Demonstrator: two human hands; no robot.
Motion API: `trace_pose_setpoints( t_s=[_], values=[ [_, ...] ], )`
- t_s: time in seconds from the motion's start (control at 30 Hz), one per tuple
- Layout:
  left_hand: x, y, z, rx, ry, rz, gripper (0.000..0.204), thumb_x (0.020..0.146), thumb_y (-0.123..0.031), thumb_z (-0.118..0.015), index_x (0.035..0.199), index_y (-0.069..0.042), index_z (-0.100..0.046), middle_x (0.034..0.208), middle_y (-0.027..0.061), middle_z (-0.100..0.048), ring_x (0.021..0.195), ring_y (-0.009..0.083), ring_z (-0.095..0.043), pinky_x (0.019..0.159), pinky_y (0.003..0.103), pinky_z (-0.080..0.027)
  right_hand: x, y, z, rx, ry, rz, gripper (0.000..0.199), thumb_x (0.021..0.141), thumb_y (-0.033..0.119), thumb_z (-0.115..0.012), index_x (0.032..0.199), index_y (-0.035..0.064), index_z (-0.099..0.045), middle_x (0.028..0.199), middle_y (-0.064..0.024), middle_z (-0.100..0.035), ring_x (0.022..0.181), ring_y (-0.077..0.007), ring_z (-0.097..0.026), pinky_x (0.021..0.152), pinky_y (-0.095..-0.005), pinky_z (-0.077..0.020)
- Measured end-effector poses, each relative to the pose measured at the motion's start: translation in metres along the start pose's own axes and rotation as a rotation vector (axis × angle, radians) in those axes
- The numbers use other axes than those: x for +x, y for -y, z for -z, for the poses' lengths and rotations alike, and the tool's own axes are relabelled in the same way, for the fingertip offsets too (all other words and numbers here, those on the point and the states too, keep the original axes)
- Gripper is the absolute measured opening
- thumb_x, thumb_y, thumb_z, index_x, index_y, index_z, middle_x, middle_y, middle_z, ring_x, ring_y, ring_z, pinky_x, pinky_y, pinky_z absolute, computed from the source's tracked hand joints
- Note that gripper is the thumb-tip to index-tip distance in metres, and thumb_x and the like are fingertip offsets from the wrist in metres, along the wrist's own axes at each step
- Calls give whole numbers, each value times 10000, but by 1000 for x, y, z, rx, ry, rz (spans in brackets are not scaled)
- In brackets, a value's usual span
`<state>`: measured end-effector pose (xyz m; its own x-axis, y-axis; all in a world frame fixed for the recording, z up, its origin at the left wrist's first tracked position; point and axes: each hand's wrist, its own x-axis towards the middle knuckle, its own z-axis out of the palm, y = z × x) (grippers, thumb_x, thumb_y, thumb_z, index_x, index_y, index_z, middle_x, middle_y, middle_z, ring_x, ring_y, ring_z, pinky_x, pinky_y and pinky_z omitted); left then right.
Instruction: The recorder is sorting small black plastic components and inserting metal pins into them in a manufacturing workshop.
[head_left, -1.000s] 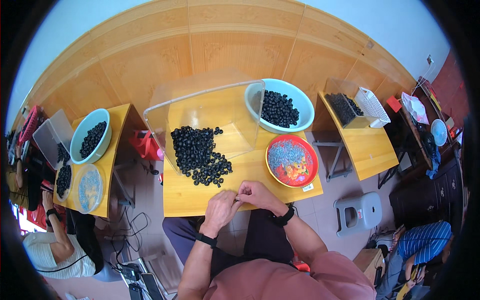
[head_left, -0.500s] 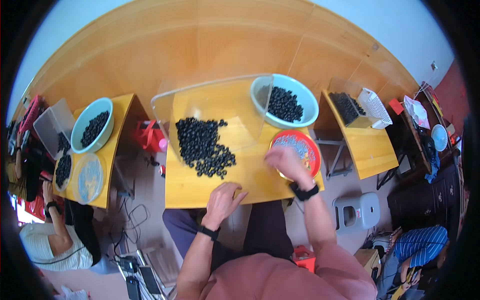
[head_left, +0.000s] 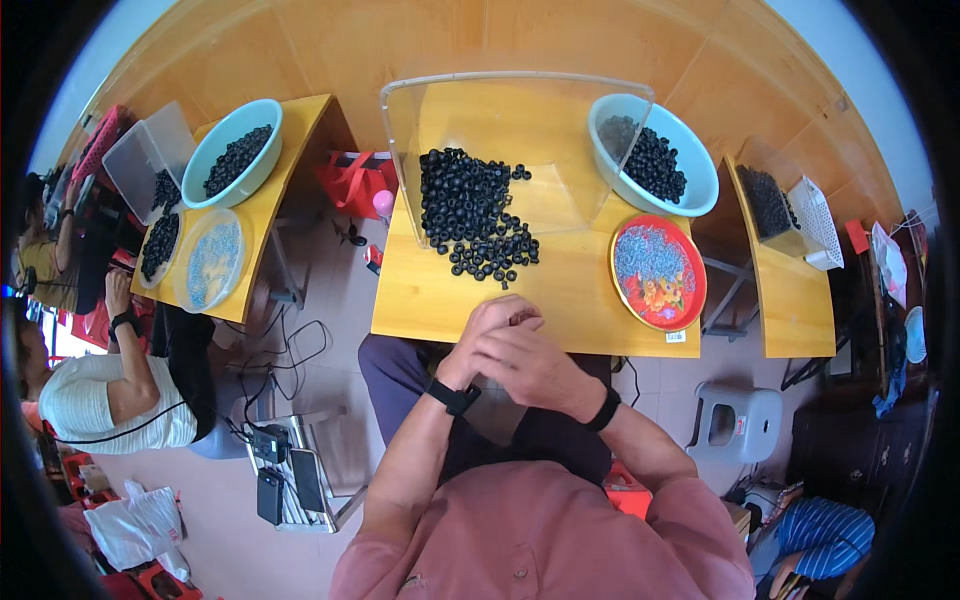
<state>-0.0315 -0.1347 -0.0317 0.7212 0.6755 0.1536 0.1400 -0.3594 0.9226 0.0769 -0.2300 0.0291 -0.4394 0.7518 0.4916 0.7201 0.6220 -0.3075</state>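
My left hand (head_left: 487,338) and right hand (head_left: 542,366) meet at the table's front edge, fingers bent and overlapping. A dark spot shows between them, but what they hold is too hidden to name. Just beyond lies a heap of small black ring-shaped parts (head_left: 465,200), spilling out of a clear plastic bin (head_left: 530,77) tipped on its side. To the right, a round red tray (head_left: 622,290) with a gold edge and a flower print holds many small silvery pieces (head_left: 648,252), which look like screws. Behind it, a light-blue basin (head_left: 706,188) contains more black parts.
A co-worker (head_left: 130,400) sits at the left table (head_left: 262,205), which bears another blue basin (head_left: 268,160) and trays. At right are a side table (head_left: 795,300), a grey stool (head_left: 735,422) and another person (head_left: 825,535). Cables (head_left: 300,345) lie on the floor at left.
My right hand has left the red tray and come over to my left hand; the two now overlap. The whole view has shifted, so the table appears further right and higher.
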Motion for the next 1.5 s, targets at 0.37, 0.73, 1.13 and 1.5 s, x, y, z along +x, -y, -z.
trace_pose_setpoints(
  t_s=[0.37,0.73,1.13,1.5],
  values=[
    [-1,-3,3,-112,90,69,157,875,-147,-759,964,-30,-705,852,91,-702,715,192,-664,651,308,-528,10,1,-15,-260,-21,330,228,859,189,-591,1039,63,-652,1043,-61,-617,1009,-214,-601,938,-365,-462],
    [-5,9,4,-214,-8,96,124,915,-90,-724,990,6,-701,837,55,-710,765,108,-655,703,272,-525,-1,-37,8,-116,-82,85,127,830,149,-692,940,89,-673,915,-77,-668,823,-254,-648,726,-386,-511],
    [3,25,-17,-528,-456,137,124,1040,-60,-566,1116,7,-637,892,51,-683,776,103,-631,728,269,-536,10,-91,-17,-19,3,-700,138,837,149,-698,954,77,-683,908,-118,-681,844,-350,-683,725,-473,-538],
    [4,4,-11,58,-442,-22,167,914,26,-670,1079,6,-683,964,120,-662,782,197,-657,712,301,-541,1,-90,-2,-18,47,-775,172,794,211,-731,886,69,-697,816,-91,-679,760,-293,-684,674,-417,-534]
  ],
)
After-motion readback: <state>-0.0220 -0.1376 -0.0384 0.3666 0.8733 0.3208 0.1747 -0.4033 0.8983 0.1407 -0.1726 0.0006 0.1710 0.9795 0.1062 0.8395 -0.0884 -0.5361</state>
